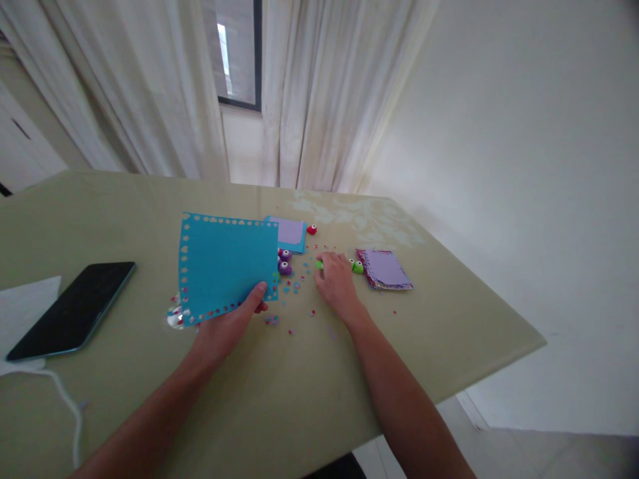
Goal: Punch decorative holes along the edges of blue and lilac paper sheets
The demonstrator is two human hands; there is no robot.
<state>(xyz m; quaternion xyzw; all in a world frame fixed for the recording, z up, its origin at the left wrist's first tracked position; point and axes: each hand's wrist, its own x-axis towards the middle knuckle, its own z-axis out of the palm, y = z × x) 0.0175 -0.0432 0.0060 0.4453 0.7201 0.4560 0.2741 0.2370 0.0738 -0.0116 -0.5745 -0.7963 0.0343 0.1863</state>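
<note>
My left hand (232, 326) grips a blue paper sheet (229, 266) by its lower right corner, thumb in front. Small punched shapes run along the sheet's top, left, bottom and part of its right edge. My right hand (334, 276) rests on the table with fingers curled over a small green paper punch (319, 265), mostly hidden under them. Just right of that hand sit green punches (357, 267) with eye-like tops. Purple punches (285, 268) stand between the hands, partly behind the sheet. A red punch (312, 229) lies farther back.
Paper confetti (297, 286) is scattered over the table (279, 399). A lilac and blue paper pile (292, 233) lies behind, another paper stack (388, 269) at right. At left are a black tablet (74, 306), white paper (30, 303) and a white cable (70, 399). A clear piece (176, 318) shows beneath the sheet.
</note>
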